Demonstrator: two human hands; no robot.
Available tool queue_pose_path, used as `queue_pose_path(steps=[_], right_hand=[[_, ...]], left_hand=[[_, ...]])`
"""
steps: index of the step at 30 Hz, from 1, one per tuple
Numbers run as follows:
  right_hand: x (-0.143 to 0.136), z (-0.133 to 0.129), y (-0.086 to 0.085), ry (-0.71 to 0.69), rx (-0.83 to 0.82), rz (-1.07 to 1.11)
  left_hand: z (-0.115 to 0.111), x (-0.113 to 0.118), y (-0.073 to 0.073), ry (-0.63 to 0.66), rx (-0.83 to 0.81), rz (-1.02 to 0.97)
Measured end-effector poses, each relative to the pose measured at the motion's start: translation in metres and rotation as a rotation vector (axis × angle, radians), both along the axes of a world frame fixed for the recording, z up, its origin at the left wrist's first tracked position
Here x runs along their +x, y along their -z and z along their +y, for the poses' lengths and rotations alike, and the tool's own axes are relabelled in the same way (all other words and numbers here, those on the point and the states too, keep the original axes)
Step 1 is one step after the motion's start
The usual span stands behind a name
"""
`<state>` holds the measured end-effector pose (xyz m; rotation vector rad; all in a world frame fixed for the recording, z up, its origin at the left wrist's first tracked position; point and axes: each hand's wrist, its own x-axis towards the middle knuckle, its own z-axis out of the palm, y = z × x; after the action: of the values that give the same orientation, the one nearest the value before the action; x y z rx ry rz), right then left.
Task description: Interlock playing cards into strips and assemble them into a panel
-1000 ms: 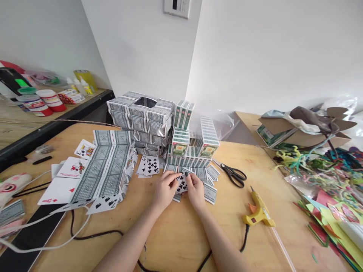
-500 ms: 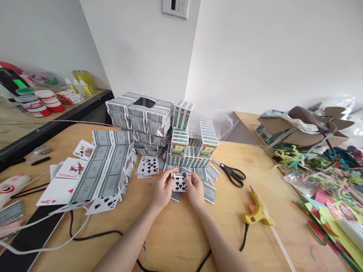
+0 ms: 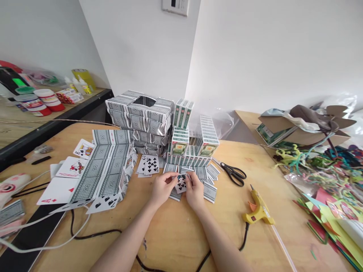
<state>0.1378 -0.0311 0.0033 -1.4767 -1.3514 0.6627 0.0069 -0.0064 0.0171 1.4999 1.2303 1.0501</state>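
Between my two hands is a playing card (image 3: 180, 185), a club card with its face toward me and its top edge folded over. My left hand (image 3: 163, 189) pinches its upper left side. On the right side, the fingers and thumb of my right hand (image 3: 195, 190) grip the same card. Several loose cards (image 3: 210, 192) lie face down beneath and around my hands. Just left of my left hand is a small pile of face-up cards (image 3: 151, 165). Left of that stands a folded panel made of joined cards (image 3: 104, 166).
Behind my hands stand boxed card decks (image 3: 208, 149) and a box built from cards (image 3: 140, 117). Black scissors (image 3: 234, 173) and a yellow glue gun (image 3: 258, 209) lie to the right. A black cable (image 3: 96, 235) crosses the wooden table (image 3: 167, 241) near my forearms.
The card has tilted and its top edge is bent further over. My hands have come slightly closer together, fingertips nearly meeting at the top of the card.
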Motion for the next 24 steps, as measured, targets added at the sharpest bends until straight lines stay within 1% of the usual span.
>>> queue_pose_path(steps=[9, 15, 21, 24], right_hand=[[0.0025, 0.0008, -0.0023, 0.067, -0.002, 0.009], [0.0018, 0.0006, -0.0055, 0.075, -0.013, 0.045], [0.0025, 0.0014, -0.0037, 0.071, -0.030, 0.091], [0.0029, 0.0022, -0.0025, 0.073, -0.044, 0.119]], left_hand=[[-0.0024, 0.0013, -0.0006, 0.066, -0.027, -0.016], [-0.0018, -0.0007, 0.0017, 0.098, -0.066, -0.016], [-0.0016, -0.0016, -0.0021, 0.119, -0.090, -0.032], [-0.0012, -0.0027, -0.0023, 0.153, -0.100, -0.023]])
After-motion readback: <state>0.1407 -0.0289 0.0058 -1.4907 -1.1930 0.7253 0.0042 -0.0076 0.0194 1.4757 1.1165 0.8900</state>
